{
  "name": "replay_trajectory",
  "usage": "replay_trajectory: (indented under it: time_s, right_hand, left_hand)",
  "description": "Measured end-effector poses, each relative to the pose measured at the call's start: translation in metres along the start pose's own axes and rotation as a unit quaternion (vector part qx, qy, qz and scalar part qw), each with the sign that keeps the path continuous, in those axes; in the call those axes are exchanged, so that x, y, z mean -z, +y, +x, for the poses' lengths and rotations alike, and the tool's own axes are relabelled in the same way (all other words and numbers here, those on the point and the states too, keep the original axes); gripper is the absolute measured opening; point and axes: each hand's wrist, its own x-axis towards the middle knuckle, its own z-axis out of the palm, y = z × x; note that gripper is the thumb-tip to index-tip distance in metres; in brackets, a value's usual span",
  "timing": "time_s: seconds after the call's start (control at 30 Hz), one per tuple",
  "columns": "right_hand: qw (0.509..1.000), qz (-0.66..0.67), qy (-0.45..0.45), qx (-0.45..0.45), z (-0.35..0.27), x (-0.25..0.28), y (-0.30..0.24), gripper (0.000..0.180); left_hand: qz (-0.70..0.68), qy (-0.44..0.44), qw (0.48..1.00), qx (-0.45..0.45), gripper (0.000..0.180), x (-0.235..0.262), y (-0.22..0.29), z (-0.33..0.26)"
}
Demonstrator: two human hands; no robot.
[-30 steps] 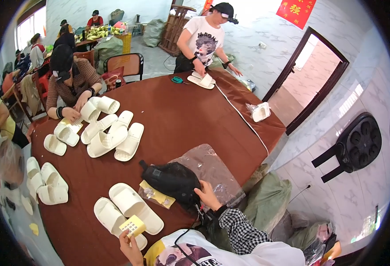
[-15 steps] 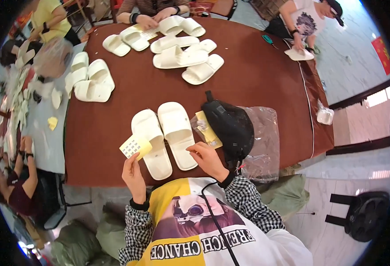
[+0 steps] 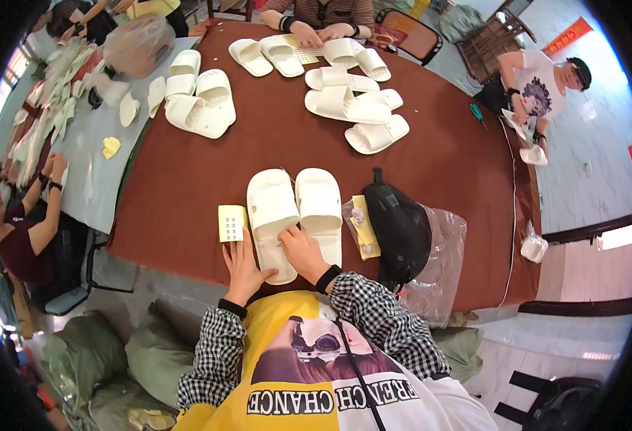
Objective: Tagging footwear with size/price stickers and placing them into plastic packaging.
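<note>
The left slipper [image 3: 267, 212] lies on the counter [image 3: 179, 190], the second slipper [image 3: 319, 205] just right of it. Left of the left slipper, a yellow sheet [image 3: 225, 212] bears several labels [image 3: 233, 228], so seems partly unused. The left hand's [image 3: 243, 271] grip is spread, fingertips at the sheet; the right hand's [image 3: 303, 251] curls over the left slipper, contents hidden. Work there looks unfinished.

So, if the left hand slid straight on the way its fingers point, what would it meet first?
Probably the yellow sheet, right ahead of the left hand; whether they touch is unclear.
</note>
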Motion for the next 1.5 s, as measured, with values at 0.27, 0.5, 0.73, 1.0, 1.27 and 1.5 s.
replay_trajectory:
  time_s: [0.27, 0.5, 0.73, 1.0, 1.27, 1.5]
  right_hand:
    - [0.993, -0.108, -0.021, 0.039, 0.006, -0.006, 0.002, 0.007]
    - [0.993, -0.107, 0.001, 0.053, 0.008, -0.009, 0.003, 0.005]
    - [0.999, -0.038, -0.013, 0.034, -0.003, 0.005, 0.0, 0.009]
    - [0.951, 0.22, 0.042, -0.213, -0.049, 0.068, 0.068, 0.011]
    - [0.947, 0.138, 0.078, -0.278, -0.066, 0.115, 0.112, 0.011]
    - [0.957, 0.03, 0.076, -0.278, -0.049, 0.097, 0.117, 0.013]
  left_hand:
    - [-0.047, 0.012, 0.998, -0.033, 0.135, -0.008, -0.01, 0.0]
    - [-0.062, 0.02, 0.997, -0.045, 0.134, -0.009, -0.012, -0.002]
    - [-0.075, 0.026, 0.995, -0.062, 0.133, -0.008, -0.01, -0.001]
    - [-0.062, 0.007, 0.997, -0.041, 0.13, -0.007, -0.012, -0.001]
    - [-0.054, 0.01, 0.998, -0.034, 0.128, -0.007, -0.01, -0.001]
    - [-0.074, -0.008, 0.997, -0.021, 0.126, -0.004, -0.006, -0.002]
